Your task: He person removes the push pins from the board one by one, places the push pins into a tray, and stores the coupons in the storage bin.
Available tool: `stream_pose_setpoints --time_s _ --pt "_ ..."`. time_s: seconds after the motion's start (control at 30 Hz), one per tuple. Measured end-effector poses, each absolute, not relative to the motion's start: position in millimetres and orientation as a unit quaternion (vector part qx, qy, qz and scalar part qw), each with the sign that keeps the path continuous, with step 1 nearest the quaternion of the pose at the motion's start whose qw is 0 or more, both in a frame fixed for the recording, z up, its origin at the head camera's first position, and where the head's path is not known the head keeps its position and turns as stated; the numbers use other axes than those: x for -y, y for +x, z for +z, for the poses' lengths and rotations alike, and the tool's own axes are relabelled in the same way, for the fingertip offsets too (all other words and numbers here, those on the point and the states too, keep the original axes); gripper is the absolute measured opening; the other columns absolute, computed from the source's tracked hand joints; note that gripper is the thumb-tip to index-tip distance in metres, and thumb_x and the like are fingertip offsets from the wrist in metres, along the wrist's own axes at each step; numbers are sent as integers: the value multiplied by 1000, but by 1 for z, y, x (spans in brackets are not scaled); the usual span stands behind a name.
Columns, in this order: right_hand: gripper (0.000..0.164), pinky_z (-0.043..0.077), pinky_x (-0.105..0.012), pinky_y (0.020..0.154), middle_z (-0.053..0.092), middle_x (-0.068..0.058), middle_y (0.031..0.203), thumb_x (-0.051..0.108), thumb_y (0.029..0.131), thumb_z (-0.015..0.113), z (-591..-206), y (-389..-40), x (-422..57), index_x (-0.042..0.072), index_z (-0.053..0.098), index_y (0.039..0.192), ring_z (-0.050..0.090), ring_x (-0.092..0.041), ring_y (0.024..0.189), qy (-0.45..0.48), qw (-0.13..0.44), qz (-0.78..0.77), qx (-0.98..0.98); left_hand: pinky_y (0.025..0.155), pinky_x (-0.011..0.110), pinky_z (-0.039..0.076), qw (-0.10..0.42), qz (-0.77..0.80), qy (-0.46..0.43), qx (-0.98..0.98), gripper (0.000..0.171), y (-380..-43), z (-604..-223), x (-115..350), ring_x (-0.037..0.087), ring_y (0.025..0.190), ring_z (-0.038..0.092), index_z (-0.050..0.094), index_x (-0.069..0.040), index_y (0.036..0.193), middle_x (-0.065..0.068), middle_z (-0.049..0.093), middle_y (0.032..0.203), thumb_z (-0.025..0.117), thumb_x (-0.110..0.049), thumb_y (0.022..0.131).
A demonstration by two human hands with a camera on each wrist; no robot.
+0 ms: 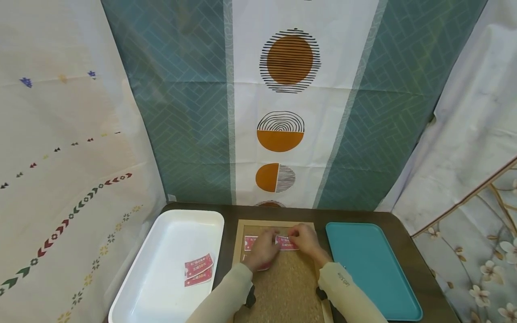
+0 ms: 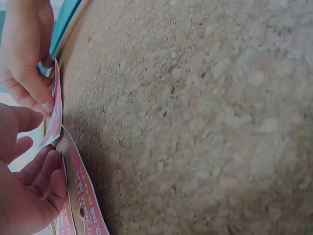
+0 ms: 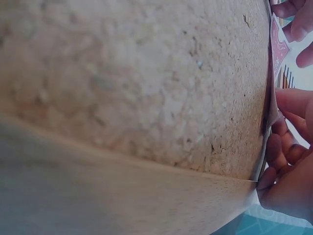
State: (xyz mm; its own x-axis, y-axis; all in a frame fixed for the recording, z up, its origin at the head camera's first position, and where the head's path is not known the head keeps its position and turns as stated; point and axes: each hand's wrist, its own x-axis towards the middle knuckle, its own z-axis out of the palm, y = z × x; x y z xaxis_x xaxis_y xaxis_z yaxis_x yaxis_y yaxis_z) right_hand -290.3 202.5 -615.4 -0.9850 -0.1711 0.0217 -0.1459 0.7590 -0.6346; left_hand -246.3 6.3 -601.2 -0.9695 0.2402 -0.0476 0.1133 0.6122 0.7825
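Observation:
A red-and-white paper coupon [image 1: 286,244] lies at the top of the cork board [image 1: 282,287]. My right hand [image 1: 304,240] pinches this coupon near its upper edge; in the right wrist view the coupon [image 3: 279,51] stands slightly off the cork. My left hand [image 1: 263,249] is at the coupon's left end, thumb and fingers apart in the left wrist view [image 2: 34,191]. To its left, another coupon [image 1: 249,242] is on the board. A further coupon [image 2: 87,196] lies below that one, mostly hidden under my left hand in the head view.
On the left stands a white tray [image 1: 169,251] with two overlapping coupons [image 1: 198,266] in it. A teal tray [image 1: 371,269] is on the right. Both trays and the board rest on a dark table [image 1: 230,224], with a patterned curtain [image 1: 194,112] behind.

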Motion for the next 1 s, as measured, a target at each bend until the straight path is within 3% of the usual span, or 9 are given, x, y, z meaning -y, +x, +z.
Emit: stream_pose_setpoints --time_s 0.2,0.37,0.6,0.83,1.0 --pt "4 54 -38 77 69 1 83 11 89 82 -614 -290 -199 9 79 87 58 -16 78 -88 18 -333 -938 66 30 48 64 417 100 -901 41 -246 -605 -9 13 80 57 62 -8 140 2 64 97 71 -14 101" --pt "4 52 -39 77 68 3 79 10 88 80 -612 -292 -199 9 77 85 58 -15 76 -84 19 -331 -940 59 28 44 58 431 105 -895 39 -246 -607 -9 13 72 53 62 -7 138 -1 58 86 70 -10 100" --pt "5 49 -36 73 67 3 76 8 87 79 -612 -294 -199 11 75 84 58 -15 73 -64 45 -353 -932 64 27 46 63 437 93 -892 38 -250 -611 -8 12 76 55 61 -10 139 -2 60 91 68 -12 102" --pt "5 41 -47 87 68 4 76 12 86 80 -613 -294 -199 12 75 85 60 -14 75 -55 47 -353 -933 70 32 51 72 454 91 -883 38 -250 -608 -5 15 83 58 62 -8 139 1 63 96 70 -10 102" --pt "7 42 -42 83 67 3 76 11 87 80 -615 -292 -199 11 74 85 59 -14 73 -47 56 -368 -927 71 31 52 78 457 88 -882 39 -250 -608 -6 15 83 58 62 -8 138 1 63 96 71 -8 100"
